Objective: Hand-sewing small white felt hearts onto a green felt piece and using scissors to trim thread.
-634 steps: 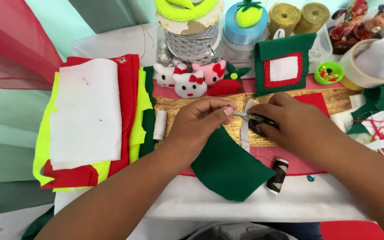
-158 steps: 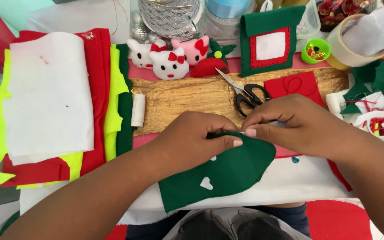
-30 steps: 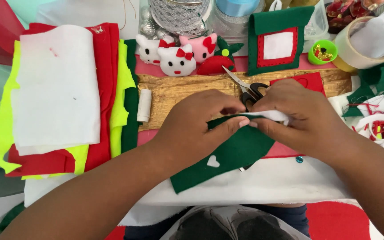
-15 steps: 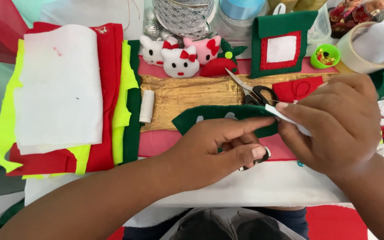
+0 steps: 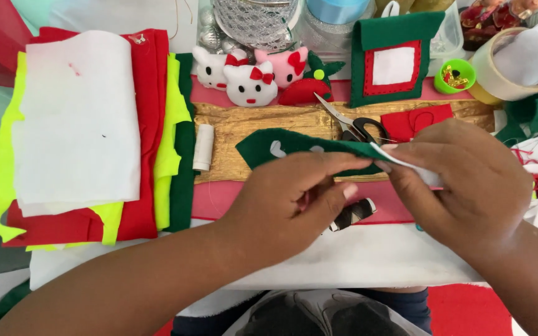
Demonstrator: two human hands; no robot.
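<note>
Green felt piece [image 5: 300,146], dark and curved, is held up off the worktop [image 5: 356,261] between both hands, just near of the scissors [image 5: 353,124]. Left hand [image 5: 287,199] pinches its near edge between thumb and fingers; right hand [image 5: 462,180] has its grip pressed together on the felt's right end, along with a strip of white felt [image 5: 406,167] that sticks out leftward from the fingertips.

Progress, judged from how things lie: small white shapes already show on the green face (whether stitched or glued I cannot tell), and the white strip appears not yet fixed in place, so trimming and attaching it look left to do.

A dark thread spool [image 5: 351,214] lies on the worktop under the hands, and a white spool [image 5: 203,147] stands to the left beside a stack of white, red and yellow felt sheets [image 5: 82,130]. At the far side sit three stuffed cat heads [image 5: 250,78] and a finished green felt pouch [image 5: 393,59].
</note>
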